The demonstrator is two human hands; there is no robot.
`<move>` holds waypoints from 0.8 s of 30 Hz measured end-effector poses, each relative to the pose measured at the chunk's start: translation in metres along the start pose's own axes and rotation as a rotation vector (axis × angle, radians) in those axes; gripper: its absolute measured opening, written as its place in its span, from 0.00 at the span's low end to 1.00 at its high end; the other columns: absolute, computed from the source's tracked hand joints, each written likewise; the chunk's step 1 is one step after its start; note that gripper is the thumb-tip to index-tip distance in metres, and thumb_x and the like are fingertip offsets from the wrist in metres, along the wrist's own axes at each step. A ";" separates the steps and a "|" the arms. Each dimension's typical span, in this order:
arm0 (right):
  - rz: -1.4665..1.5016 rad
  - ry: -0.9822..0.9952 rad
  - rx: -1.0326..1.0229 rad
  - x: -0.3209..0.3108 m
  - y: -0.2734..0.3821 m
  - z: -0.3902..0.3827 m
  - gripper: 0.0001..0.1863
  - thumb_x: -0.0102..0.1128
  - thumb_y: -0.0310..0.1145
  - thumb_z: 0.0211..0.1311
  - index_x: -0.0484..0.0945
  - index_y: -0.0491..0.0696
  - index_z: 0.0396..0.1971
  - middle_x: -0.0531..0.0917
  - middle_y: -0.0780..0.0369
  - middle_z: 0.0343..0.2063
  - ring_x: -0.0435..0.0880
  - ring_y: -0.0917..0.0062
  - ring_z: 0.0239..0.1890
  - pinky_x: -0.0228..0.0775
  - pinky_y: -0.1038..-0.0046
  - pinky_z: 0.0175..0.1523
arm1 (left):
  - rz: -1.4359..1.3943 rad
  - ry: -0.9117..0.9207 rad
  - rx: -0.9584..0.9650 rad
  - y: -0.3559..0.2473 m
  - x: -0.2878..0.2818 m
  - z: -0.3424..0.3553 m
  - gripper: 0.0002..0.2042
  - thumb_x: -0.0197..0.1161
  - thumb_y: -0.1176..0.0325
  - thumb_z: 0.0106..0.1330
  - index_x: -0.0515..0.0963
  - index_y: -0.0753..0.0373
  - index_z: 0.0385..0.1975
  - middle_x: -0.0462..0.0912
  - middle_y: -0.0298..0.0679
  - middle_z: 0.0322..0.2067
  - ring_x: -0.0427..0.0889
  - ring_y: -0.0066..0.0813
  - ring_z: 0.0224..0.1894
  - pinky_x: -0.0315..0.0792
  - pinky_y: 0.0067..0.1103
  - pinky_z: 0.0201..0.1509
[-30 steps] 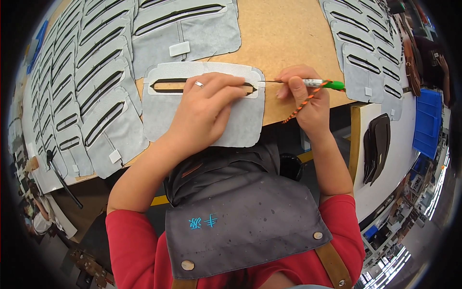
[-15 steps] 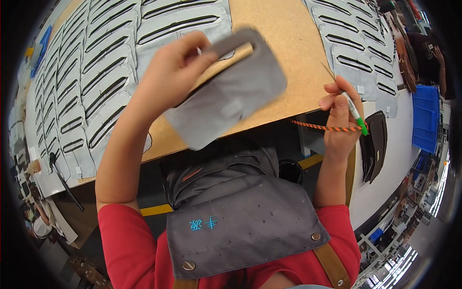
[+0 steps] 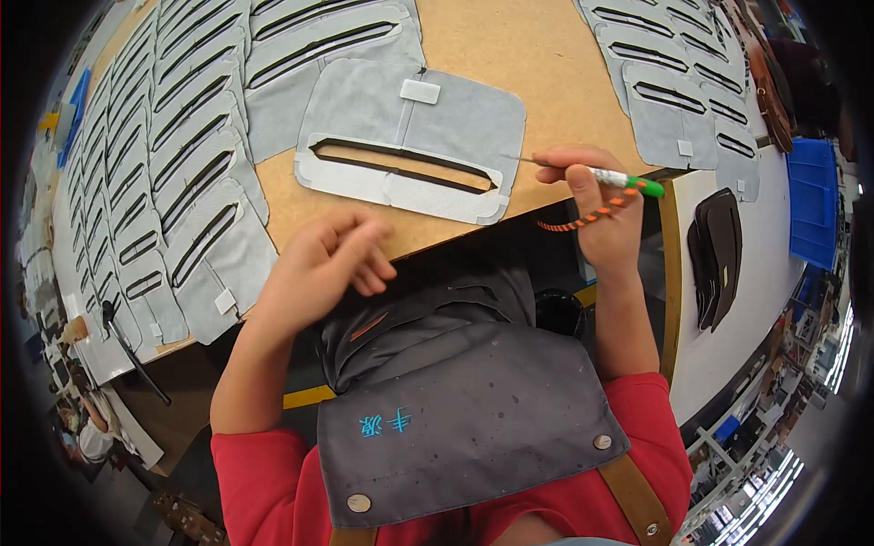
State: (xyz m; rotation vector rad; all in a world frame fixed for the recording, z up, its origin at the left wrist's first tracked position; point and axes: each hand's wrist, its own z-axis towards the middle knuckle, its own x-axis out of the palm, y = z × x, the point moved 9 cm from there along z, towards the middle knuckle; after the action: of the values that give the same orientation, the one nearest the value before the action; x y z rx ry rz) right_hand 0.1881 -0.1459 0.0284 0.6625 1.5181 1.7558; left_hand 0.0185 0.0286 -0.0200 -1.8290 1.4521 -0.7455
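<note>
A grey panel (image 3: 464, 107) with a long dark-edged slot lies on the tan board, a small white patch near its far edge. My right hand (image 3: 608, 223) is just right of the panel, closed around a white marker pen (image 3: 605, 176) with a green end. A thin pointed metal tip (image 3: 530, 161) juts from those fingers toward the panel; whether it belongs to the pen I cannot tell. An orange-and-black striped cord (image 3: 583, 218) crosses the right hand. My left hand (image 3: 332, 259) is empty, fingers apart, over the board's near edge and left of the panel.
Overlapping rows of similar grey slotted pieces (image 3: 196, 136) cover the left side of the tan board (image 3: 510, 41). More stacks (image 3: 669, 127) stand at the right. Dark brown pieces (image 3: 716, 259) lie on a white surface beside a blue bin (image 3: 812, 200). A black rod (image 3: 137, 355) sticks out at left.
The grey panel has gone from my left hand onto the board, its patched side now up. My left hand has drawn back nearer, while my right hand has moved left toward the panel.
</note>
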 end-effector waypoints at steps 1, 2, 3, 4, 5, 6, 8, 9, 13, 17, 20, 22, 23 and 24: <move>-0.002 -0.004 0.004 0.002 -0.002 -0.001 0.11 0.51 0.32 0.67 0.77 0.40 0.37 0.81 0.62 0.33 0.79 0.81 0.34 0.70 0.80 0.40 | 0.001 0.005 -0.003 -0.001 0.003 0.000 0.11 0.51 0.65 0.69 0.73 0.67 0.39 0.80 0.40 0.26 0.78 0.21 0.22 0.72 0.17 0.27; 0.065 0.021 0.051 0.005 -0.009 -0.001 0.11 0.50 0.32 0.68 0.76 0.40 0.36 0.81 0.62 0.32 0.79 0.82 0.34 0.70 0.81 0.39 | 0.288 -0.023 0.220 -0.026 0.009 -0.002 0.09 0.54 0.66 0.67 0.74 0.67 0.37 0.80 0.40 0.26 0.78 0.23 0.23 0.71 0.18 0.27; 0.135 0.051 0.098 0.010 -0.016 -0.001 0.10 0.50 0.33 0.68 0.75 0.41 0.35 0.81 0.62 0.31 0.79 0.83 0.33 0.69 0.82 0.37 | 0.572 -0.057 0.442 -0.048 0.020 -0.009 0.07 0.57 0.68 0.65 0.75 0.66 0.35 0.79 0.40 0.25 0.78 0.25 0.24 0.70 0.20 0.27; 0.130 0.074 0.148 0.013 -0.022 -0.001 0.10 0.49 0.33 0.68 0.74 0.42 0.33 0.80 0.63 0.30 0.79 0.85 0.32 0.68 0.83 0.34 | 0.722 -0.069 0.619 -0.066 0.029 -0.011 0.06 0.60 0.71 0.59 0.76 0.64 0.33 0.78 0.39 0.29 0.78 0.30 0.32 0.69 0.24 0.36; 0.129 0.073 0.150 0.015 -0.023 0.000 0.10 0.49 0.33 0.68 0.74 0.42 0.33 0.80 0.63 0.30 0.79 0.85 0.32 0.68 0.83 0.34 | 0.721 -0.066 0.618 -0.067 0.031 -0.002 0.06 0.60 0.71 0.59 0.76 0.64 0.33 0.78 0.39 0.29 0.78 0.30 0.32 0.69 0.24 0.36; 0.077 0.072 0.184 0.015 -0.028 0.001 0.12 0.47 0.34 0.69 0.73 0.41 0.33 0.80 0.61 0.30 0.79 0.83 0.31 0.70 0.82 0.37 | 0.848 -0.073 0.791 -0.074 0.041 0.001 0.07 0.60 0.73 0.58 0.76 0.63 0.36 0.79 0.38 0.33 0.78 0.32 0.36 0.68 0.26 0.40; 0.028 0.080 0.229 0.018 -0.033 0.001 0.14 0.45 0.36 0.70 0.72 0.40 0.34 0.79 0.60 0.30 0.79 0.83 0.30 0.71 0.82 0.38 | 0.991 -0.067 0.977 -0.083 0.057 0.001 0.10 0.60 0.74 0.57 0.75 0.60 0.39 0.77 0.35 0.44 0.75 0.34 0.47 0.63 0.29 0.52; 0.027 0.078 0.231 0.018 -0.034 0.002 0.14 0.45 0.36 0.70 0.72 0.40 0.34 0.79 0.60 0.30 0.79 0.83 0.30 0.71 0.82 0.38 | 0.989 -0.063 0.978 -0.085 0.058 0.008 0.10 0.60 0.74 0.57 0.75 0.60 0.39 0.77 0.35 0.44 0.75 0.34 0.47 0.63 0.29 0.52; 0.024 0.083 0.248 0.019 -0.035 0.004 0.13 0.45 0.36 0.70 0.72 0.41 0.32 0.79 0.61 0.28 0.78 0.83 0.28 0.71 0.82 0.37 | 1.100 0.048 1.065 -0.081 0.070 0.022 0.10 0.59 0.72 0.58 0.74 0.59 0.39 0.76 0.31 0.48 0.72 0.31 0.53 0.61 0.32 0.57; 0.028 0.131 0.248 0.021 -0.035 0.008 0.13 0.44 0.36 0.70 0.72 0.41 0.31 0.78 0.62 0.27 0.77 0.85 0.26 0.70 0.82 0.35 | 1.117 0.115 1.034 -0.078 0.073 0.027 0.09 0.59 0.70 0.58 0.74 0.58 0.39 0.76 0.27 0.50 0.71 0.28 0.56 0.59 0.33 0.61; 0.096 0.161 0.288 0.023 -0.038 0.009 0.09 0.51 0.33 0.67 0.73 0.43 0.30 0.78 0.66 0.24 0.74 0.88 0.22 0.66 0.84 0.28 | 1.124 0.077 1.036 -0.076 0.072 0.028 0.09 0.59 0.69 0.59 0.74 0.56 0.38 0.76 0.27 0.50 0.70 0.28 0.56 0.58 0.33 0.61; -0.007 0.206 0.198 0.017 -0.037 0.001 0.09 0.50 0.33 0.67 0.73 0.42 0.31 0.79 0.63 0.26 0.76 0.85 0.24 0.68 0.82 0.28 | 1.120 0.066 1.033 -0.075 0.071 0.028 0.08 0.59 0.69 0.58 0.74 0.56 0.38 0.76 0.26 0.50 0.70 0.28 0.55 0.58 0.33 0.61; -0.110 0.250 0.105 0.018 -0.031 -0.005 0.10 0.50 0.33 0.67 0.73 0.42 0.32 0.80 0.61 0.27 0.78 0.83 0.25 0.69 0.81 0.29 | 1.117 0.053 1.031 -0.076 0.071 0.028 0.08 0.59 0.69 0.58 0.75 0.55 0.37 0.76 0.26 0.50 0.70 0.28 0.55 0.58 0.33 0.61; -0.109 0.252 0.105 0.020 -0.031 -0.010 0.10 0.50 0.33 0.67 0.73 0.42 0.32 0.80 0.61 0.27 0.78 0.83 0.25 0.69 0.81 0.29 | 1.117 0.053 1.029 -0.074 0.071 0.029 0.08 0.59 0.69 0.58 0.75 0.55 0.37 0.76 0.26 0.50 0.70 0.28 0.55 0.58 0.33 0.61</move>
State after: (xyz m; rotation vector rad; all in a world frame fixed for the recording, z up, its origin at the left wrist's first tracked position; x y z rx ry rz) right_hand 0.1736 -0.1343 -0.0054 0.4117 1.7912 1.7360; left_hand 0.1000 -0.0246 0.0233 -0.1379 1.4100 -0.6959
